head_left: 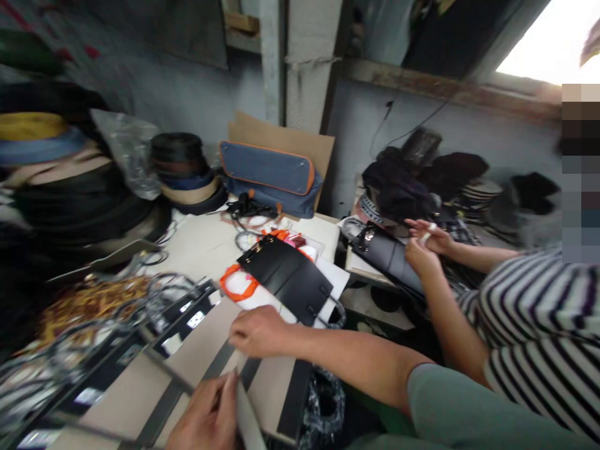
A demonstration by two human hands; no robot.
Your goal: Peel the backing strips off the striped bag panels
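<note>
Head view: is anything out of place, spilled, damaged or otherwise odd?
Mainly the blue bag: it lies tipped over in front of cardboard, its base facing out rather than down. Golden strips lie loosely tangled. No clear spill or damage shows, though parts are blurred.

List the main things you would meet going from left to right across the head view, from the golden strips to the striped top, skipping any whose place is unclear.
Golden strips, the wearer's left hand, the nearer black piece, the co-worker's black piece, the striped top.
</note>
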